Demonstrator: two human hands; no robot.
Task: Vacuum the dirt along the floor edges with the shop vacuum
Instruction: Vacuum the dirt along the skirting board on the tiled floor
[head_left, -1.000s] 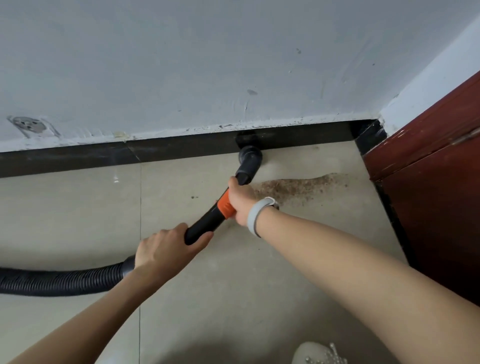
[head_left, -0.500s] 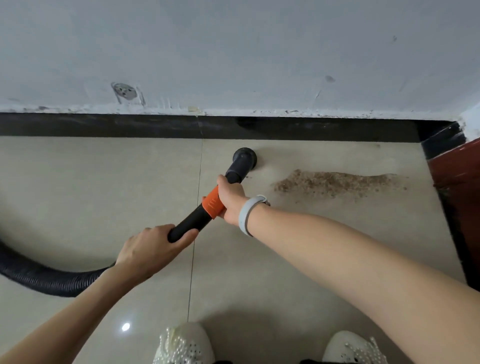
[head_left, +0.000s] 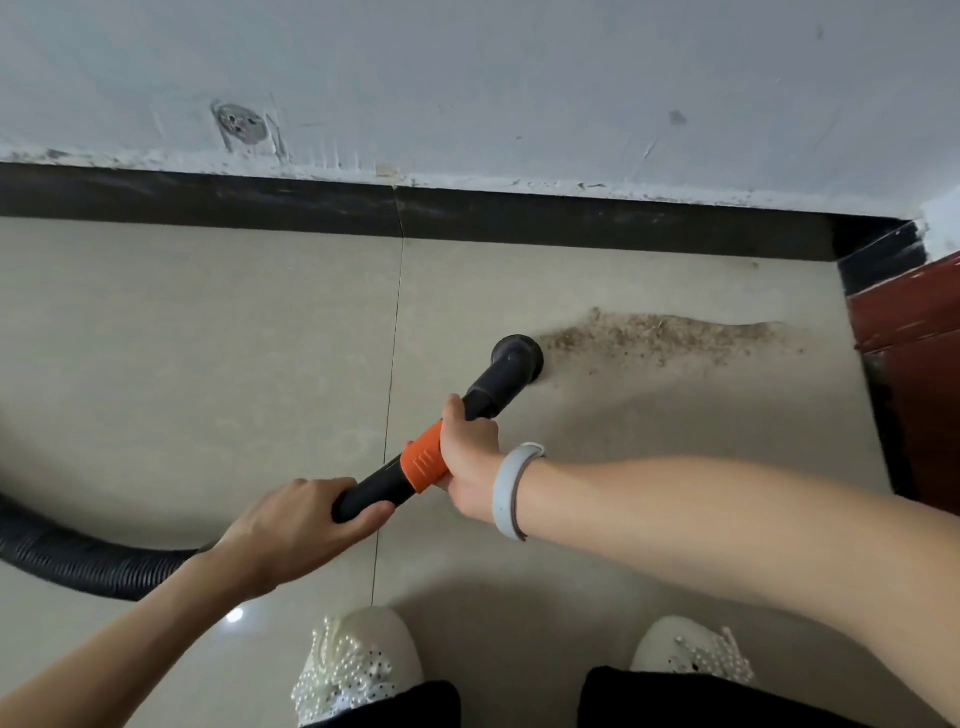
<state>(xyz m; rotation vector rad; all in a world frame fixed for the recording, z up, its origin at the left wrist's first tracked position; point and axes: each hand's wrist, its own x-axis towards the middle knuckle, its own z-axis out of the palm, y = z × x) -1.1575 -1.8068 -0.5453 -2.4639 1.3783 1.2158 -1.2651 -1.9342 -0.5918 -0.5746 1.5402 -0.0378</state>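
Note:
A black vacuum wand (head_left: 493, 387) with an orange collar (head_left: 423, 462) slants across the beige tiled floor. Its round nozzle (head_left: 517, 356) sits on the tile at the left end of a brown dirt streak (head_left: 660, 338). My right hand (head_left: 467, 457) grips the wand at the orange collar. Lower down, my left hand (head_left: 291, 530) grips the wand where it joins the ribbed black hose (head_left: 78, 564). The hose runs off the left edge. The dirt lies a short way out from the black skirting (head_left: 571, 218).
A grey-white wall (head_left: 467, 78) with a patched hole (head_left: 241, 124) rises above the skirting. A red-brown door (head_left: 914, 374) stands at the right, past the corner. My two white beaded shoes (head_left: 353, 670) are at the bottom. A tile joint (head_left: 392, 364) runs toward me.
The nozzle has moved away from the skirting and rightward to the dirt streak's left end. The view has tilted down, so both shoes show more. Both hands keep their grip.

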